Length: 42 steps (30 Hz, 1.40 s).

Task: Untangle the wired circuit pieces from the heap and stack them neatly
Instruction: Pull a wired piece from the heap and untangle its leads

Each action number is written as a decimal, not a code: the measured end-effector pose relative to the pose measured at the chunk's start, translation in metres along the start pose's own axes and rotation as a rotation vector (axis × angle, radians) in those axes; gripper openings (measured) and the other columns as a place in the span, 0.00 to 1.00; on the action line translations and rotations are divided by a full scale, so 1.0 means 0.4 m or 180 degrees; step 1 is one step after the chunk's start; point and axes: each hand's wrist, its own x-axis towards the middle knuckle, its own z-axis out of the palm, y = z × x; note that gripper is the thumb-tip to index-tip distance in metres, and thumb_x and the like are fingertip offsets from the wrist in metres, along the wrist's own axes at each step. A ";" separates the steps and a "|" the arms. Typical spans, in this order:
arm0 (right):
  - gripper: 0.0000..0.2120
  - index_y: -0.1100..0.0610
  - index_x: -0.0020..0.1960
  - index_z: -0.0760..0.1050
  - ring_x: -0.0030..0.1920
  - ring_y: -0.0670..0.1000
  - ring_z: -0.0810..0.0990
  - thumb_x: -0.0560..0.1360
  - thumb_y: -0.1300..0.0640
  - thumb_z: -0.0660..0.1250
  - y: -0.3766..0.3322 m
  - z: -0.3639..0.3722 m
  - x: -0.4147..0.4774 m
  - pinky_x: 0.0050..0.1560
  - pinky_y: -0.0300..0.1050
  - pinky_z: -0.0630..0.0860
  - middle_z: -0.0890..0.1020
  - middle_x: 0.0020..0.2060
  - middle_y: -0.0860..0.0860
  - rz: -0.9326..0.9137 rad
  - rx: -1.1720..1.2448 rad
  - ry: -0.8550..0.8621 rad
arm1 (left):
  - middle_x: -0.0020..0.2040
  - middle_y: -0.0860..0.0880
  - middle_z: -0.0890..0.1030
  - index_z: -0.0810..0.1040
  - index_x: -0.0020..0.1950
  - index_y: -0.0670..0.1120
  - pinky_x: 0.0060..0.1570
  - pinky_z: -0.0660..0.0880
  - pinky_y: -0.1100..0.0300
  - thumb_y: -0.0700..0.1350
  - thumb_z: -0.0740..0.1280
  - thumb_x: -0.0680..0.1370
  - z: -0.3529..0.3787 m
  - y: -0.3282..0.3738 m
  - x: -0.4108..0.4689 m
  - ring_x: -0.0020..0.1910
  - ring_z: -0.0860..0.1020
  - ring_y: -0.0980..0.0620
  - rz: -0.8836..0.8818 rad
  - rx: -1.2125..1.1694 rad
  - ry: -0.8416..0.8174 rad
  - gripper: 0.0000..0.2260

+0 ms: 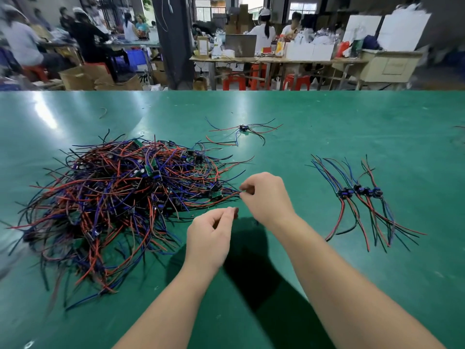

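A big tangled heap (120, 197) of small circuit pieces with red, blue and black wires lies on the left of the green table (327, 117). My right hand (266, 197) pinches wire ends sticking out of the heap's right edge, close to a small green board (216, 193). Just below it, my left hand (211, 233) has thumb and fingertips pressed together over a thin wire at the heap's edge. To the right, a sorted row of several pieces (359, 192) lies with wires laid parallel. One loose piece (242, 128) sits further back.
The table's far edge runs across the view, with other workbenches, red stools, cardboard boxes and seated people beyond it. A stray wire scrap (103, 112) lies at the far left of the table. Bare green surface stretches between the heap and the sorted row.
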 end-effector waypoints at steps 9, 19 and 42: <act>0.07 0.56 0.39 0.82 0.31 0.50 0.79 0.66 0.66 0.69 -0.120 -0.202 -0.086 0.38 0.39 0.76 0.82 0.30 0.53 -0.0471 0.3364 -0.0336 | 0.72 0.53 0.68 0.58 0.77 0.52 0.66 0.48 0.64 0.50 0.64 0.77 -0.023 0.023 -0.002 0.72 0.60 0.54 0.0660 0.1169 0.0583 0.29; 0.07 0.58 0.36 0.83 0.28 0.48 0.77 0.65 0.66 0.67 -0.109 -0.293 -0.135 0.35 0.40 0.77 0.79 0.26 0.53 -0.0240 0.4337 -0.0403 | 0.35 0.55 0.64 0.64 0.44 0.55 0.38 0.68 0.45 0.49 0.71 0.74 -0.057 0.083 -0.033 0.35 0.65 0.53 0.2488 0.0389 0.1908 0.14; 0.07 0.58 0.45 0.77 0.30 0.46 0.79 0.67 0.61 0.68 0.059 -0.149 -0.127 0.31 0.36 0.75 0.81 0.30 0.50 0.1505 0.5104 0.0255 | 0.36 0.48 0.84 0.76 0.55 0.43 0.23 0.75 0.62 0.53 0.56 0.82 0.007 0.077 -0.063 0.23 0.76 0.53 -0.0976 -0.0733 -0.1894 0.16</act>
